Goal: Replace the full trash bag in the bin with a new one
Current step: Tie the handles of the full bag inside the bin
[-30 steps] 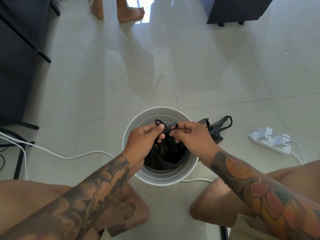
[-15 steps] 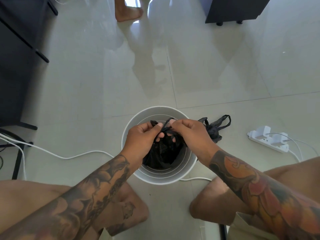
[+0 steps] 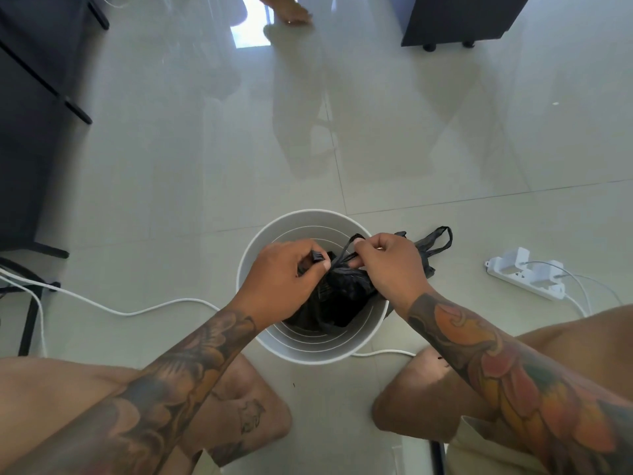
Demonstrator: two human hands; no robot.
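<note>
Both hands hide the black bag's (image 3: 337,296) knot; a foot (image 3: 289,13) is cut off at top.

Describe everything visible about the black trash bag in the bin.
The black trash bag is thin, crinkled, glossy plastic, gathered at its top and sitting inside the round white bin. Its strap handles are drawn up over the opening: the left hand pinches one, the right hand the other. Its contents are hidden.
</note>
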